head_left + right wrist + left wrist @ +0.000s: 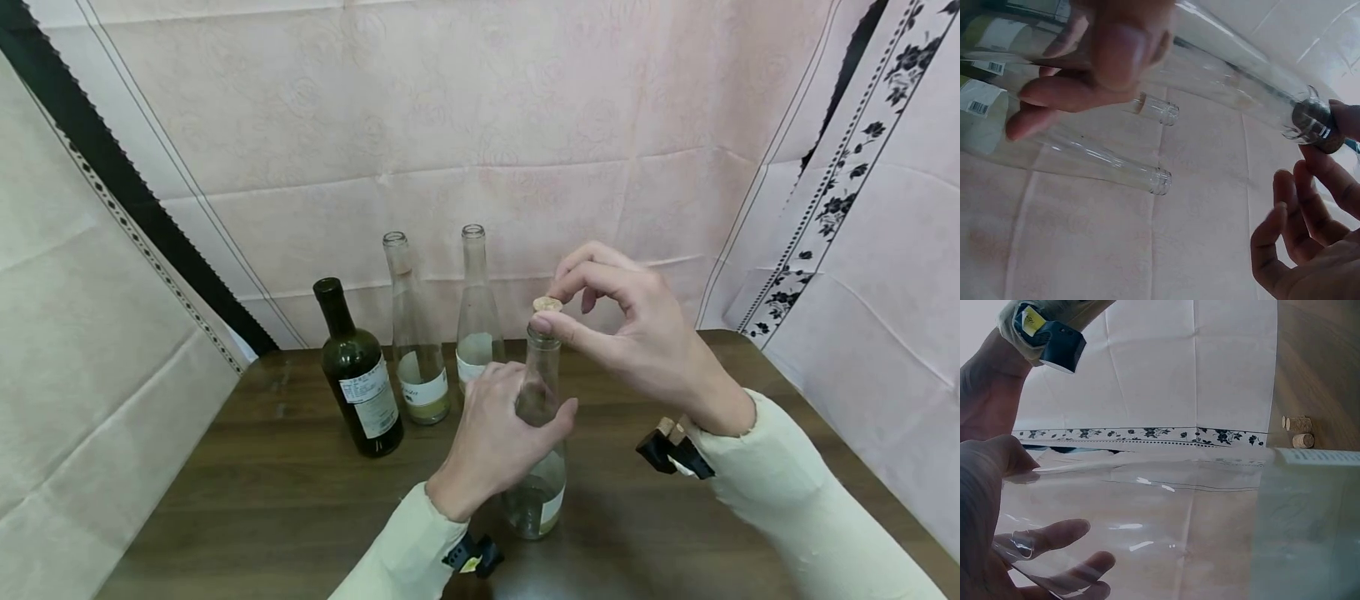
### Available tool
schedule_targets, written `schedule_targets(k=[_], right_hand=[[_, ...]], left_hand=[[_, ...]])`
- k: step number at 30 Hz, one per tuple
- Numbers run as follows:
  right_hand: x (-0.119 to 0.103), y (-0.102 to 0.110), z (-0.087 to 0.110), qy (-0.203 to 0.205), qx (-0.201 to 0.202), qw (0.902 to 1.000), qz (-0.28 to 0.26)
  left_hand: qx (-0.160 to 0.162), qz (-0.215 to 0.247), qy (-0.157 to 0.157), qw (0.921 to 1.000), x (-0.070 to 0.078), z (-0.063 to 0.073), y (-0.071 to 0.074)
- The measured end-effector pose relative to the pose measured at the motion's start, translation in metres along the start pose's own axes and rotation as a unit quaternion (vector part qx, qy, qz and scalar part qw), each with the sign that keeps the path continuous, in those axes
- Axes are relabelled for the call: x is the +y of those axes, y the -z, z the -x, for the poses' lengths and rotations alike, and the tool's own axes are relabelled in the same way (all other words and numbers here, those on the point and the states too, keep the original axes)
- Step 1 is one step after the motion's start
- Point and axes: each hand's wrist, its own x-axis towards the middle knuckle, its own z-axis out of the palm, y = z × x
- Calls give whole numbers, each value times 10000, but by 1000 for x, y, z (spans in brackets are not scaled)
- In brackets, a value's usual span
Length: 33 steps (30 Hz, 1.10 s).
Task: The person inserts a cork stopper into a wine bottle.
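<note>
My left hand (498,429) grips the neck and shoulder of a clear glass bottle (536,492) standing on the table. Its curled fingers also show through the glass in the left wrist view. At the bottle's mouth my right hand (637,321) pinches a cork (548,304) between thumb and index finger. In the right wrist view the lower part of this cork (1322,128) sits in the mouth while its top stands out above the rim. The right hand's other fingers (1300,212) are bent and hold nothing.
A dark green bottle (360,375) and two clear bottles, one left (420,350) and one right (478,304), stand behind the left hand. The left clear one seems to have a cork in its neck. Loose corks (1302,440) lie on the wooden table (300,500). Cloth (487,125) hangs behind.
</note>
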Motion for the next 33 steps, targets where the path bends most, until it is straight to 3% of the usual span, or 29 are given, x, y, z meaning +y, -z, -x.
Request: schedule_targets(k=[7, 16, 26, 33], right_hand=[[0, 1, 2, 66, 77, 9999, 6], [0, 0, 3, -195, 50, 9997, 155], [18, 7, 25, -16, 307, 9994, 151], [36, 18, 42, -352, 325, 9976, 504]], left_hand=[[-55, -32, 6, 10000, 3, 0, 0], [-34, -96, -4, 9999, 3, -1, 2], [154, -106, 66, 9998, 3, 2, 1], [345, -92, 238, 9991, 2, 5, 6]])
